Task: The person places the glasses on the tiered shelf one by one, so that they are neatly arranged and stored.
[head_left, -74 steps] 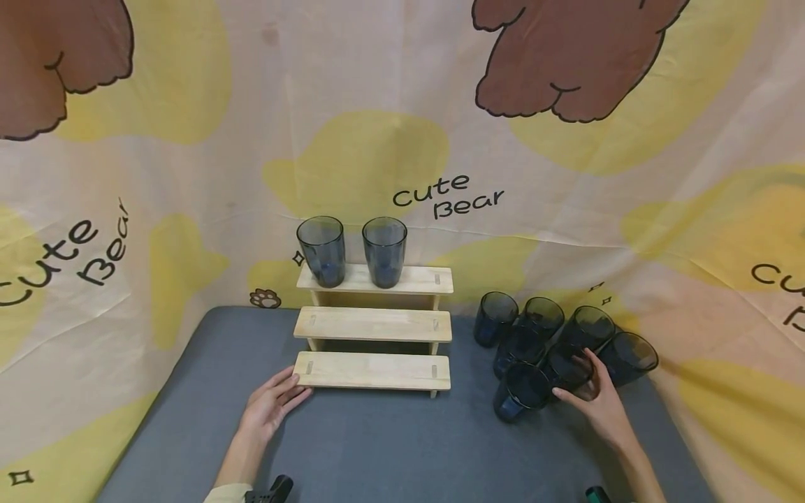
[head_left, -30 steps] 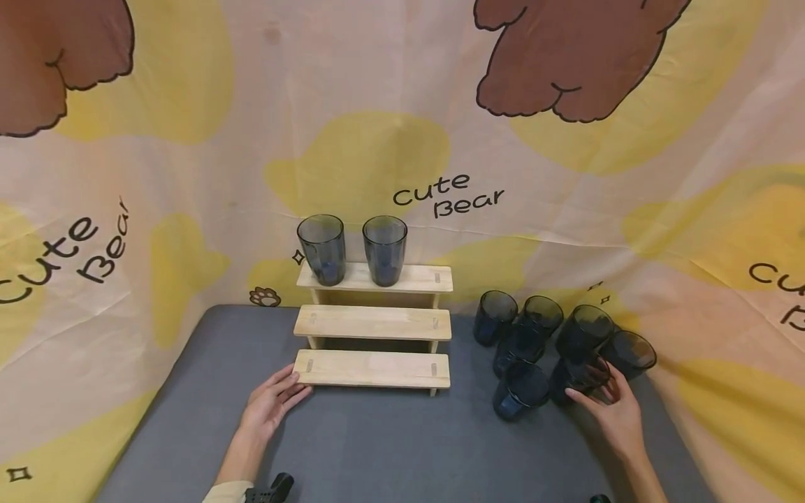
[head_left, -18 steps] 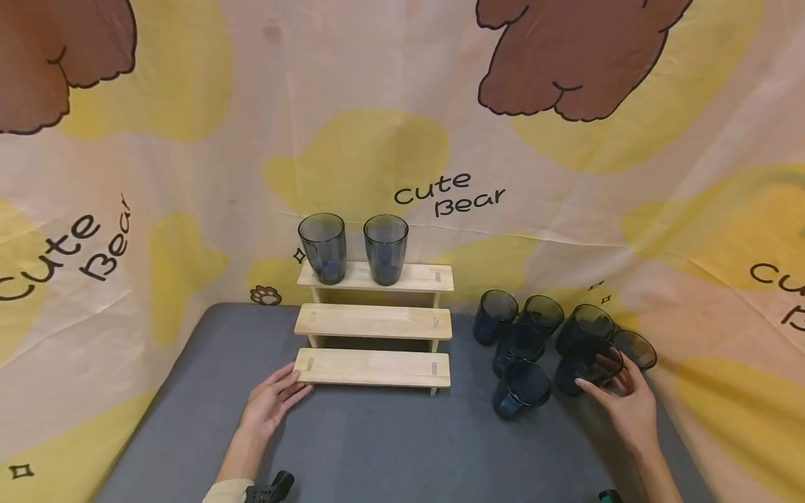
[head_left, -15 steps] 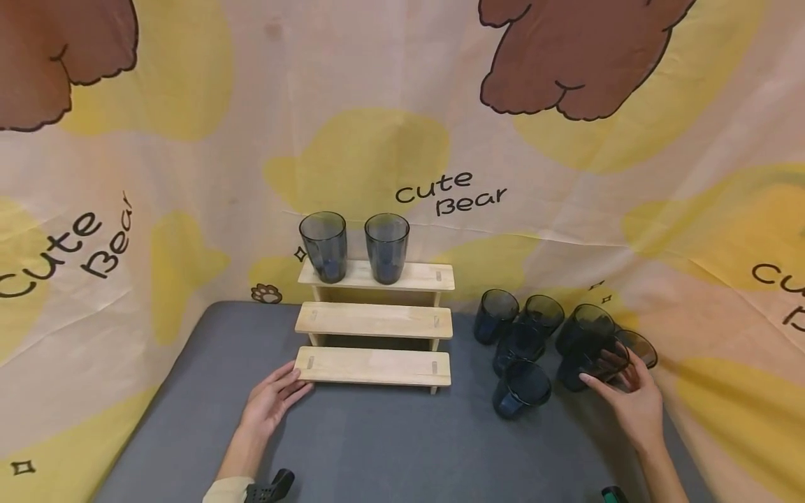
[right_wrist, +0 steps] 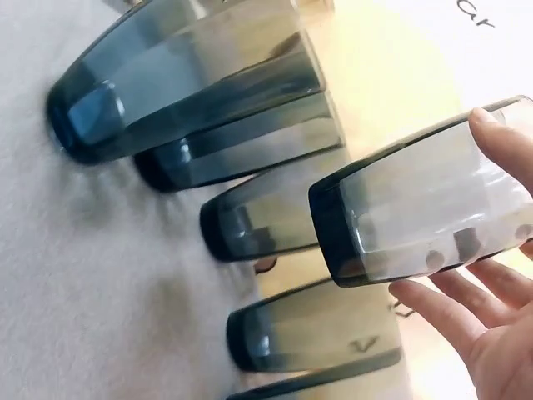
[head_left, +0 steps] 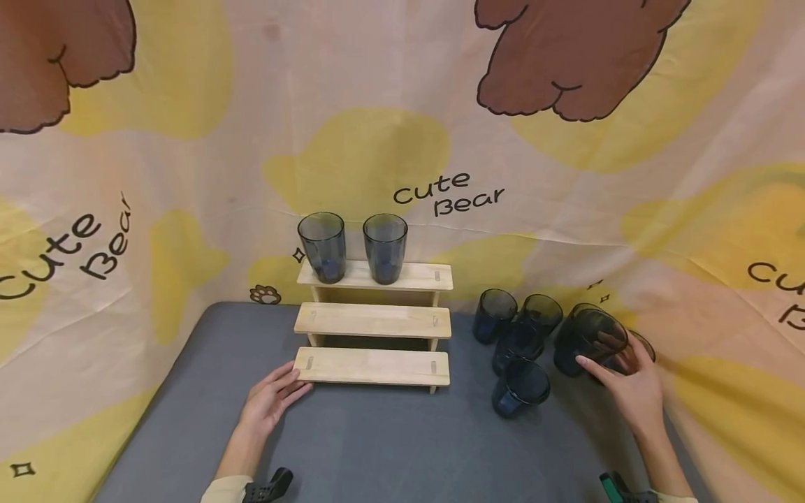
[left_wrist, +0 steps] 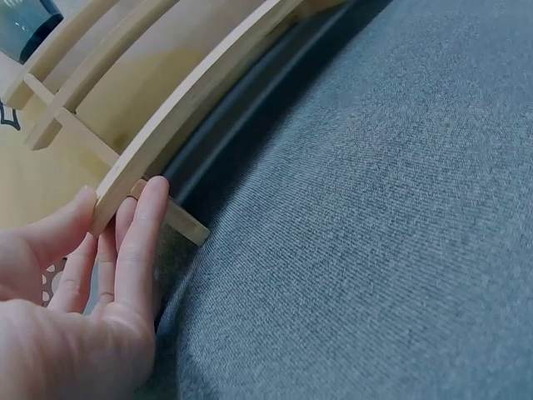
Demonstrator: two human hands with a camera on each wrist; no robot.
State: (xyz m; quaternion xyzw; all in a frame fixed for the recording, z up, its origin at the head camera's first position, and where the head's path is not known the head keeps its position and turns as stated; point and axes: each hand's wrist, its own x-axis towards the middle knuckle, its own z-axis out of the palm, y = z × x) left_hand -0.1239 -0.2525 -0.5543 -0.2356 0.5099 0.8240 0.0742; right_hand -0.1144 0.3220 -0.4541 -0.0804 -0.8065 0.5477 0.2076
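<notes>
My left hand (head_left: 267,404) is at the left end of a three-step wooden display stand (head_left: 372,367). In the left wrist view, thumb and fingers pinch the end of its lowest board (left_wrist: 187,100). Two blue-grey glass tumblers stand on the top step, one at the left end (head_left: 322,248) and one near the middle (head_left: 386,249). My right hand (head_left: 638,395) grips a tumbler (right_wrist: 408,212), thumb on one side and fingers on the other. That tumbler is raised off the table, its base clear in the right wrist view, and overlaps others behind it.
Several matching tumblers cluster on the right of the grey table (head_left: 390,447). The nearest tumbler (head_left: 520,389) is left of my right hand; another (head_left: 495,316) stands at the back. A bear-printed cloth (head_left: 352,154) hangs close behind the stand and the cluster.
My right hand has drawn one tumbler rightward away from the front tumbler and then raised it towards the back. The left hand has stayed at the stand's end.
</notes>
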